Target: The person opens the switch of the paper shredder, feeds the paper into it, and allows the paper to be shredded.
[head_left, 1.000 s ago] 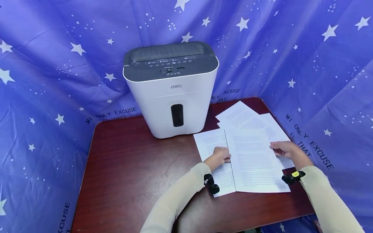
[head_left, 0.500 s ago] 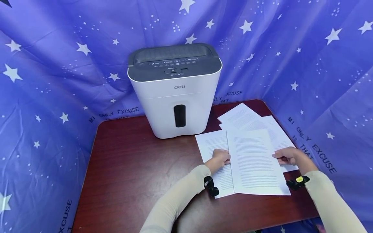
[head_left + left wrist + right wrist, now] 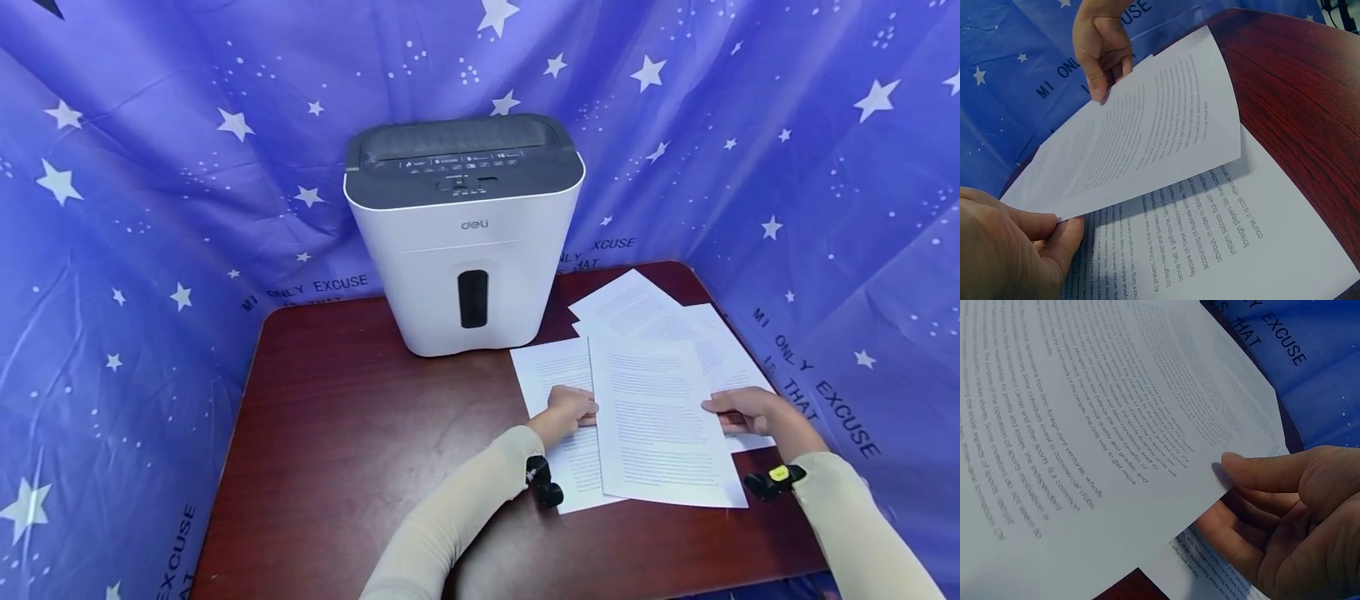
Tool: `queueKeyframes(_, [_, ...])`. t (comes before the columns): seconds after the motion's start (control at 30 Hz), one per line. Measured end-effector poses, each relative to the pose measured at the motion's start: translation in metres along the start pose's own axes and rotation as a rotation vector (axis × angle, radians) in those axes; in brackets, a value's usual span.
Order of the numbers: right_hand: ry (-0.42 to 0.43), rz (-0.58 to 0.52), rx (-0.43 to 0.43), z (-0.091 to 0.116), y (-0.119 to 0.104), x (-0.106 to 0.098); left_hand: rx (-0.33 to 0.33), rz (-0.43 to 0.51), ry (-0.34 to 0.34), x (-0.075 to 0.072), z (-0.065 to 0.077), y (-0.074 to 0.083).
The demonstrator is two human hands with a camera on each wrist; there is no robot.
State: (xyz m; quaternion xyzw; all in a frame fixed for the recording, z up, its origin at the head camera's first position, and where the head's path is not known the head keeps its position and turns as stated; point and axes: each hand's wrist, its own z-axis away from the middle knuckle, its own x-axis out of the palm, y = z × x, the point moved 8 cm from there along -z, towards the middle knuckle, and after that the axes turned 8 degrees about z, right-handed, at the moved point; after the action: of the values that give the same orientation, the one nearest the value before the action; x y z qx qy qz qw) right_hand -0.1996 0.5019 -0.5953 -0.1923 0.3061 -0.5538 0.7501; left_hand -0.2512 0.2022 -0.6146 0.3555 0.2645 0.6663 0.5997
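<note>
Between my two hands a printed sheet of paper (image 3: 660,425) is held up by its side edges, raised over other pages. My left hand (image 3: 572,406) pinches its left edge between thumb and fingers. On the opposite edge my right hand (image 3: 746,408) grips with the thumb on top and fingers underneath, as the right wrist view shows. The left wrist view shows the sheet (image 3: 1147,125) bowed and tilted above another printed page (image 3: 1222,231). Several more printed pages (image 3: 633,304) lie fanned out behind it on the table's right side.
A white paper shredder (image 3: 420,275) with a dark grey top stands at the back middle of the dark red wooden table (image 3: 360,433). Blue star-printed curtains (image 3: 187,167) hang close behind and at both sides. The table's right edge runs just past the pages.
The whole head view has shifted slightly, so the shredder and pages appear further right. Both hands keep their hold on the sheet, whose lower edge now tilts a little more toward the right.
</note>
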Motion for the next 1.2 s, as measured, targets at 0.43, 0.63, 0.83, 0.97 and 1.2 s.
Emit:
queueKeyframes(0.43, [0.016,-0.045,-0.117,0.015,-0.018,-0.007,0.129,-0.027,-0.021,-0.001,0.013,0.033])
queueKeyframes(0.63, [-0.020,-0.116,-0.259,0.044,-0.066,-0.021,0.302,0.029,-0.096,0.006,0.036,0.088])
queueKeyframes(0.83, [-0.014,-0.192,-0.420,0.091,-0.133,-0.037,0.472,0.011,-0.170,0.008,0.073,0.158])
queueKeyframes(0.97, [0.060,-0.165,-0.491,0.125,-0.177,-0.045,0.563,0.002,-0.233,0.006,0.101,0.203])
queueKeyframes(1.2, [0.104,-0.203,-0.632,0.180,-0.255,-0.048,0.658,0.045,-0.328,-0.014,0.142,0.280])
